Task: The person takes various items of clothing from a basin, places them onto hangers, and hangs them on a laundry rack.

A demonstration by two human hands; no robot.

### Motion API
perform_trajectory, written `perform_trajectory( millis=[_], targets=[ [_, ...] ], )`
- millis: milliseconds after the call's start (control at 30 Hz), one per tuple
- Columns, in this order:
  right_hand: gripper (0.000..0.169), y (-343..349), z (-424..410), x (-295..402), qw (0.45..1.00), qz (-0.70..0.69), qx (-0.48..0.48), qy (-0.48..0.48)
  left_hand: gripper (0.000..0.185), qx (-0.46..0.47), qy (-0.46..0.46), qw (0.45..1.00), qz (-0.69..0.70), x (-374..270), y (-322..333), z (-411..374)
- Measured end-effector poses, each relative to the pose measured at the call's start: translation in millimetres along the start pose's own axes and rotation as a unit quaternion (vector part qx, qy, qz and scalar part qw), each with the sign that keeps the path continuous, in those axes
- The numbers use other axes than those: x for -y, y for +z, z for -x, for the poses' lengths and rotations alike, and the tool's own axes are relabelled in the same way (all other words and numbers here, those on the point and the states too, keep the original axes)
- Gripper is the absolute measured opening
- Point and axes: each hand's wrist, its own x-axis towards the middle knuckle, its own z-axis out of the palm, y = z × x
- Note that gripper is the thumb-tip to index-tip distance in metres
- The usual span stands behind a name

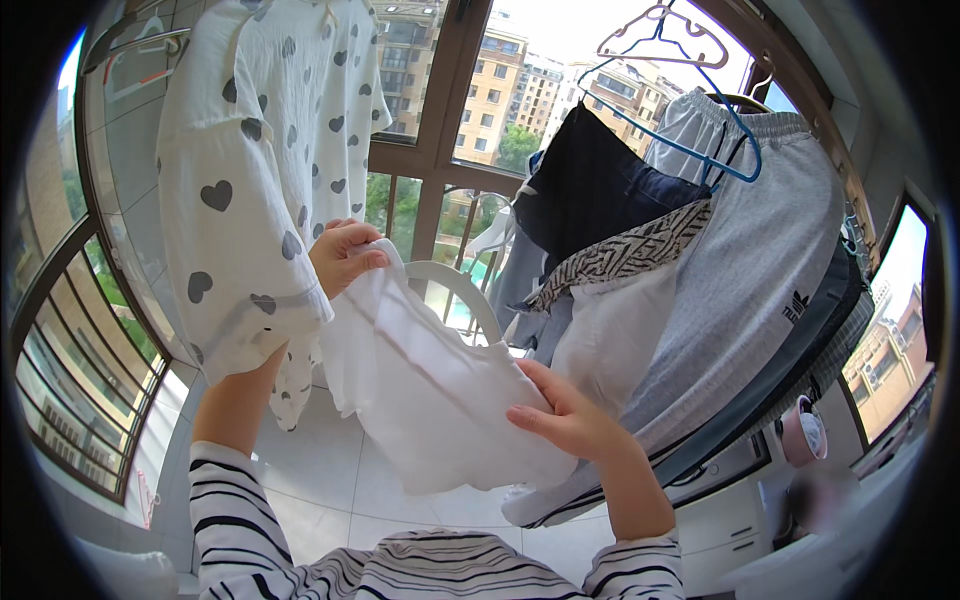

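Note:
A thin white cloth garment (442, 390) is stretched between my two hands in the middle of the view. My left hand (346, 259) pinches its upper left corner, thumb on top. At the right edge, my right hand (566, 412) grips the cloth between thumb and fingers. A white shirt with dark hearts (217, 195) hangs at the left, its sleeve in front of part of my left forearm. To the right hang a patterned black and white cloth (637, 244), a black cloth (592, 180) and grey sweatpants (750, 225).
A blue hanger (675, 142) and a pale plastic hanger (667, 56) hang at the upper right. Behind the cloth stands a white curved chair back (465, 292). A pink bucket (802, 435) is at the right, and a pink hanger (146, 499) lies lower left. Windows surround the area.

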Motion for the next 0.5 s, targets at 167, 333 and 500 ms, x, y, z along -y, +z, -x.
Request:
perform_trajectory(
  millis=[167, 333, 500],
  targets=[
    [0.052, -3, -10, 1, 0.97, -0.238, -0.042, -0.042, 0.039, -0.179, 0.061, 0.982, -0.026, 1, 31, -10],
    [0.047, -2, -32, 22, 0.96, -0.265, -0.058, -0.07, 0.047, -0.141, 0.012, 0.989, 0.047, 17, 62, 11],
    [0.05, 9, -44, 42, 0.948, -0.291, -0.084, -0.101, 0.051, -0.091, 0.0, 0.992, 0.088, -7, 67, 9]
  ],
)
